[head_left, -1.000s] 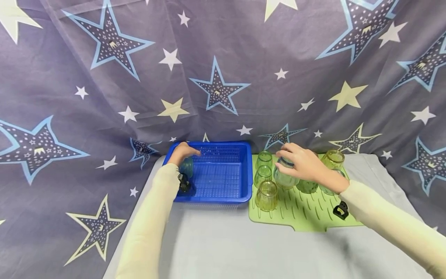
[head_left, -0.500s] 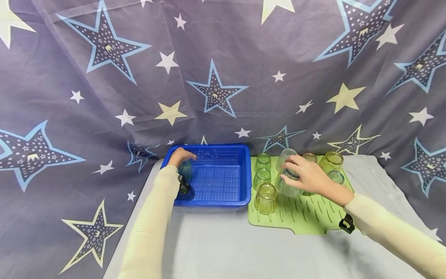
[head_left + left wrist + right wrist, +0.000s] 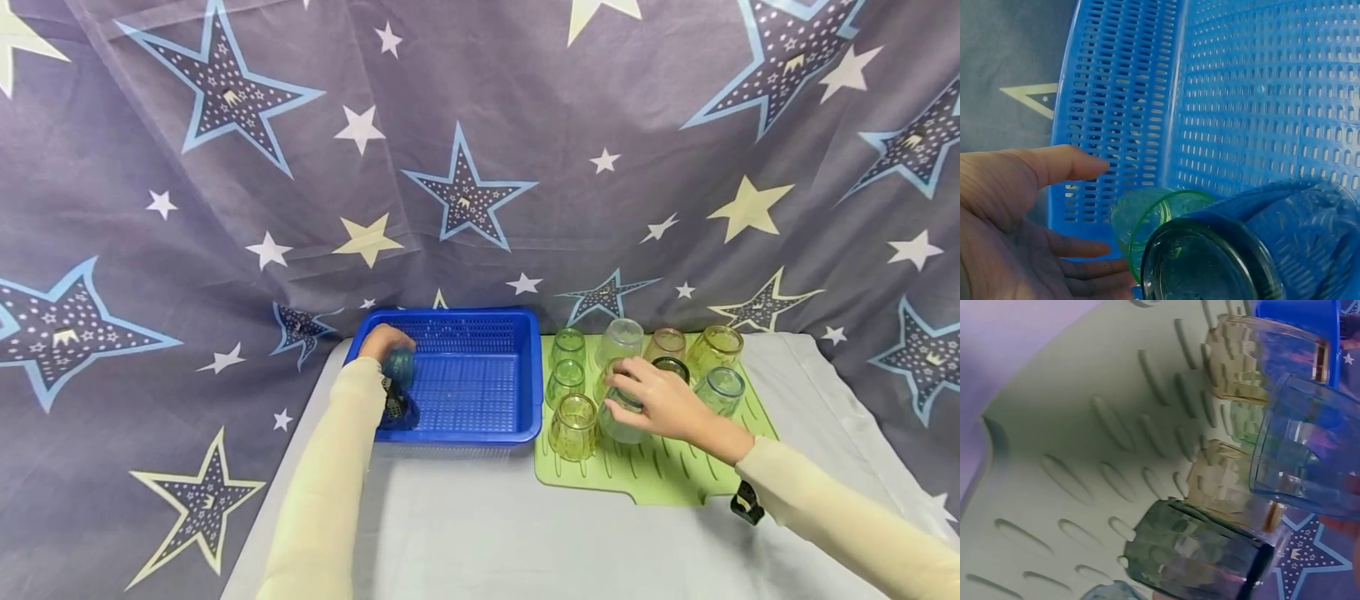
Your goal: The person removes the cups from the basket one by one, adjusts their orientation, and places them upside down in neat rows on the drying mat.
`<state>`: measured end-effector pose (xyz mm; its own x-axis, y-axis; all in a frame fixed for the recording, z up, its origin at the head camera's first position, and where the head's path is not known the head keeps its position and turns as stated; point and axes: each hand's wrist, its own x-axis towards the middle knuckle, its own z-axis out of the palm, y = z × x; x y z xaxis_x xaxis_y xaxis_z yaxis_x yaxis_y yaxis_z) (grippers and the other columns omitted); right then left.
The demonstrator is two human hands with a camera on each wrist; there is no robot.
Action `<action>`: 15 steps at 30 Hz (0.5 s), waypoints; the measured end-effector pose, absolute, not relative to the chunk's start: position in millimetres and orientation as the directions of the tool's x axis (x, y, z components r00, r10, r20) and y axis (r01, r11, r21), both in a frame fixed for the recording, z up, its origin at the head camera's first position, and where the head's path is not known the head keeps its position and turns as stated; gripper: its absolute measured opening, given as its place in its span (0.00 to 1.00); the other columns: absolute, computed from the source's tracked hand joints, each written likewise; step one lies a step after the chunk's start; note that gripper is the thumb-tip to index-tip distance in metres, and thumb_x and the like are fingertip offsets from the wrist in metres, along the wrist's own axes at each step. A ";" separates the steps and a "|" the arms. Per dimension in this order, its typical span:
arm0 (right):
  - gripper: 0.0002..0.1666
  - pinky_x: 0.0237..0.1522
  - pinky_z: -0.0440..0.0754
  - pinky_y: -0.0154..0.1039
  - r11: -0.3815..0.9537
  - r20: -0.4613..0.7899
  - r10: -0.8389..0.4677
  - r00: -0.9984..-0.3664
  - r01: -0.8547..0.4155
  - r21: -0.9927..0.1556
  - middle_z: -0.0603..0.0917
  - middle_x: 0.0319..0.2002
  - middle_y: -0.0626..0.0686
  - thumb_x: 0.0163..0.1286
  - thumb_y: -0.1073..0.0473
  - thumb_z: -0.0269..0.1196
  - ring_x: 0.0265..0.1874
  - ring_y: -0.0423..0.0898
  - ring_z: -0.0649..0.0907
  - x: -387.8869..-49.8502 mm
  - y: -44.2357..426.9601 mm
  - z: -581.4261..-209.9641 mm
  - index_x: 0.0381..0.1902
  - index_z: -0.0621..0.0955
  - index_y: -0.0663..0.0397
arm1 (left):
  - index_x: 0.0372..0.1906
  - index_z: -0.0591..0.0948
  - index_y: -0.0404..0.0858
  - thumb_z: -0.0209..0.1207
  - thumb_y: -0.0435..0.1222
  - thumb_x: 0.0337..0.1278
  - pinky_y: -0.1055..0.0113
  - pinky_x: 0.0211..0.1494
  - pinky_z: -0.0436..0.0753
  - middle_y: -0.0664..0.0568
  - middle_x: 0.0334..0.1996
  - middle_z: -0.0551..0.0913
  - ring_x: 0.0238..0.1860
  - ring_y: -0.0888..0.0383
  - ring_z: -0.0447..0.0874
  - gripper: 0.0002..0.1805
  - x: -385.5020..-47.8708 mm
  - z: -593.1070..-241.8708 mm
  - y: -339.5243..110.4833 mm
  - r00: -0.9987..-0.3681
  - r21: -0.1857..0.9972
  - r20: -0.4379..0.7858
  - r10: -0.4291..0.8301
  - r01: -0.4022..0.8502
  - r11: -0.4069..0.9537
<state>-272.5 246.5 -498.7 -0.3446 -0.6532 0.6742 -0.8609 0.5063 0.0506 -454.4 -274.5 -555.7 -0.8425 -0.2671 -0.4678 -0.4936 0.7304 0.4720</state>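
Observation:
My left hand (image 3: 386, 340) is inside the left end of the blue basket (image 3: 465, 437), beside bluish glass tumblers (image 3: 400, 367). In the left wrist view its thumb and fingers are spread apart; the fingertips lie close to a green-rimmed glass (image 3: 1124, 215), and whether they touch it I cannot tell. A dark blue glass (image 3: 1200, 265) lies in front of that one. Over the green drying mat (image 3: 675, 479), my right hand (image 3: 663, 404) grips a pale bluish glass tumbler (image 3: 622, 427), which seems raised off the mat in the right wrist view.
Upside-down glasses stand around the right hand: a yellow glass (image 3: 573, 429), green glasses (image 3: 566, 385), a clear glass (image 3: 621, 340), a pink glass (image 3: 666, 343), an olive glass (image 3: 716, 350) and a bluish glass (image 3: 722, 390). A star-patterned curtain (image 3: 480, 275) hangs behind the white table (image 3: 465, 525).
My right hand has brought the bluish tumbler from further back toward the mat's front, uncovering the clear glass behind it. The left hand stays in the basket, nearly unmoved.

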 end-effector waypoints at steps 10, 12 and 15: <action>0.14 0.18 0.75 0.32 0.509 0.670 -0.651 -0.358 -0.860 0.035 0.81 0.37 0.52 0.66 0.50 0.63 0.29 0.42 0.76 -275.0 251.9 -515.6 0.41 0.86 0.53 | 0.71 0.67 0.26 0.63 0.43 0.59 0.54 0.68 0.78 0.36 0.70 0.71 0.62 0.44 0.73 0.39 -381.0 -456.1 -213.8 -0.808 0.292 -0.492 -0.323 -0.503 0.813; 0.14 0.19 0.74 0.31 0.508 0.669 -0.651 -0.358 -0.861 0.033 0.80 0.36 0.51 0.68 0.49 0.62 0.28 0.41 0.75 -277.1 253.1 -519.2 0.41 0.86 0.53 | 0.70 0.68 0.26 0.63 0.42 0.58 0.55 0.67 0.79 0.36 0.69 0.72 0.61 0.45 0.73 0.39 -380.6 -455.7 -213.2 -0.804 0.284 -0.502 -0.318 -0.501 0.817; 0.15 0.18 0.72 0.31 0.506 0.669 -0.653 -0.356 -0.861 0.036 0.79 0.35 0.50 0.69 0.48 0.60 0.26 0.40 0.72 -279.9 254.1 -524.1 0.41 0.86 0.52 | 0.70 0.68 0.25 0.63 0.41 0.58 0.56 0.67 0.79 0.36 0.69 0.72 0.62 0.44 0.74 0.38 -382.7 -461.7 -214.5 -0.801 0.274 -0.507 -0.317 -0.499 0.822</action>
<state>-279.9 254.1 -524.1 -0.3559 -0.6527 0.6688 -0.8615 0.5065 0.0359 -382.7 -214.5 -461.7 -0.8015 -0.3174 -0.5069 -0.4990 0.8220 0.2743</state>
